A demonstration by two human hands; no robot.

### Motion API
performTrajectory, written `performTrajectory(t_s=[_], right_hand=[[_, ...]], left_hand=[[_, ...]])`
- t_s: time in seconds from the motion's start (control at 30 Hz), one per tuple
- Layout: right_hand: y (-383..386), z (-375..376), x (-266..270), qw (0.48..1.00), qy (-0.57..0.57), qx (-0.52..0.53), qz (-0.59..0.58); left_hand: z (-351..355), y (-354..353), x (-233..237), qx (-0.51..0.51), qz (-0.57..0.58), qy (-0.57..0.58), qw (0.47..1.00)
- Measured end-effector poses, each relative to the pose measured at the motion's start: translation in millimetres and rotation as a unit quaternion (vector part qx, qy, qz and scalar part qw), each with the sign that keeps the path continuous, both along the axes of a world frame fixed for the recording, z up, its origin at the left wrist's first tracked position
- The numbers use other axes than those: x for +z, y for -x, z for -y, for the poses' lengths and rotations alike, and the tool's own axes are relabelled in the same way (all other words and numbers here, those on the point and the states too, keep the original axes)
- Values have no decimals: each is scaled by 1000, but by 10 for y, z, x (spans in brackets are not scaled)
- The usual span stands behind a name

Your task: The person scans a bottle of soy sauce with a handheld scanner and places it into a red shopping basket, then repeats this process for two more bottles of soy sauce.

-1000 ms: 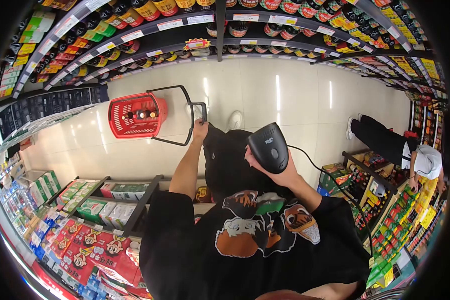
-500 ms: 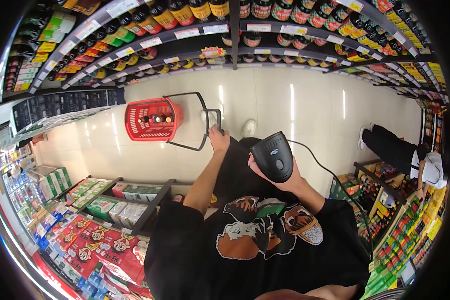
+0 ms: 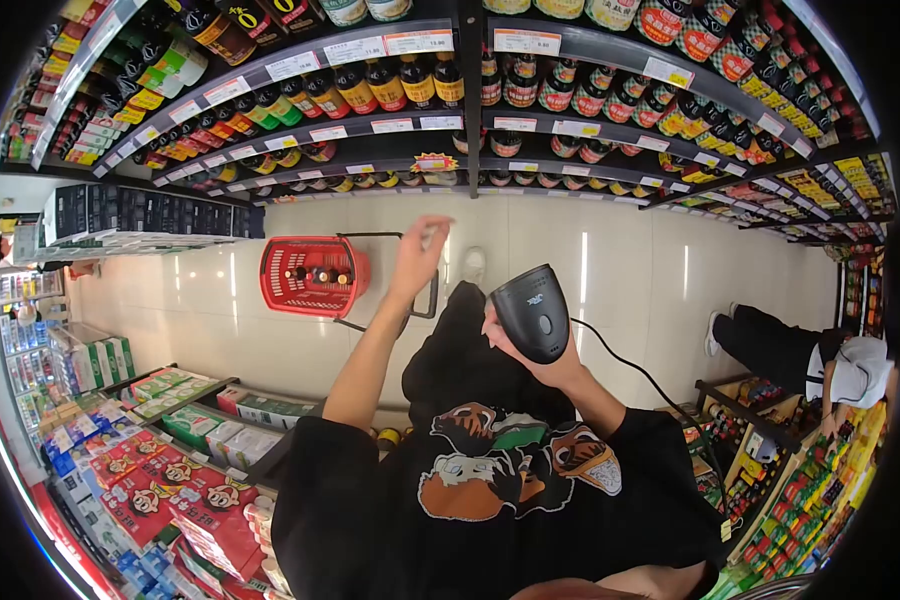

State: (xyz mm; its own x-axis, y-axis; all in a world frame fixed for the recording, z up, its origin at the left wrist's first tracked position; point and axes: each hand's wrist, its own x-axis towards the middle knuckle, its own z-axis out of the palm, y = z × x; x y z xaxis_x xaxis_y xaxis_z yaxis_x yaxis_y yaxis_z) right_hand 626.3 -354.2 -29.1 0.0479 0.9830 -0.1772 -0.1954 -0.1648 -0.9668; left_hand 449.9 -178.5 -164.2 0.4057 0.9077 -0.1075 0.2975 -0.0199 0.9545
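My left hand [image 3: 420,255] is in the air over the long black handle of a red shopping basket [image 3: 278,245], its fingers stretched out and holding nothing. Several dark bottles [image 3: 320,275] stand inside the basket, which rests on the floor to my left. My right hand [image 3: 562,368] is wrapped round a black handheld device [image 3: 532,312] with an oval button and pale lettering, held in front of my body. From its side a black cord [image 3: 630,358] runs down past my right arm.
Shelves [image 3: 560,125] of bottled sauces curve across the front. Red gift boxes [image 3: 175,480] and cartons stand on the lower left. On the right, a person [image 3: 785,355] in dark trousers is beside shelves of packaged goods. Dark stacked boxes [image 3: 145,212] stand at far left.
My left hand has let go of the basket handle and moved up toward the shelves. The handle has dropped lower. My right hand still holds the device; the view has tilted up.
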Motion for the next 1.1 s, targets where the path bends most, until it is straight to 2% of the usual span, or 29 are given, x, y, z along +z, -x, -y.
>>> performTrajectory(t_s=[0.13,0.23,0.3,0.37,0.4,0.43,0.5,0.53,0.6,0.63,0.7,0.73,0.77,0.83,0.87,0.9,0.97,1.07,1.1], right_hand=[[-97,-186,51,998,-53,1,24],[-180,-366,85,996,-59,15,60],[-191,-524,82,995,-63,18,74],[-173,-679,1,992,-63,16,105],[-93,-711,-124,995,-42,-52,76],[-109,-810,-74,995,-44,-53,78],[-161,-1003,62,978,-101,64,174],[-135,-1058,73,982,-115,50,142],[-87,-1193,228,984,-114,47,128],[-79,-1237,278,986,-113,45,114],[-84,-1287,266,986,-113,51,113],[-81,-1328,260,985,-118,58,110],[-79,-1364,270,985,-118,59,108],[-87,-1431,294,979,-144,59,134],[-88,-1458,283,979,-143,59,132],[-98,-1483,269,980,-139,65,126],[-116,-1524,252,981,-132,73,119],[-121,-1576,233,981,-145,52,118],[-125,-1584,215,973,-160,49,156]], left_hand=[[-721,-158,826,59,11,-226,972],[-1310,-300,1509,104,19,-421,901],[-1608,-409,1939,123,36,-471,873],[-1937,-457,2179,114,49,-513,850],[-2058,-438,2284,95,27,-511,854],[-2037,-590,2473,109,92,-513,846],[-2270,-535,2594,91,51,-412,905],[-2320,-545,2691,90,51,-411,906],[-2417,-585,2846,93,-24,-409,908],[-2503,-625,2826,91,-23,-408,908],[-2648,-713,2845,101,10,-471,876],[-2585,-727,2963,116,-60,-400,907],[-2657,-729,2967,117,-62,-400,907],[-2742,-784,3057,101,-74,-461,878],[-2738,-808,3099,114,-121,-417,894],[-2698,-845,3185,113,-122,-415,894],[-2668,-890,3281,116,-158,-334,922],[-2704,-913,3314,117,-176,-345,914],[-2722,-924,3294,114,-175,-344,915]])
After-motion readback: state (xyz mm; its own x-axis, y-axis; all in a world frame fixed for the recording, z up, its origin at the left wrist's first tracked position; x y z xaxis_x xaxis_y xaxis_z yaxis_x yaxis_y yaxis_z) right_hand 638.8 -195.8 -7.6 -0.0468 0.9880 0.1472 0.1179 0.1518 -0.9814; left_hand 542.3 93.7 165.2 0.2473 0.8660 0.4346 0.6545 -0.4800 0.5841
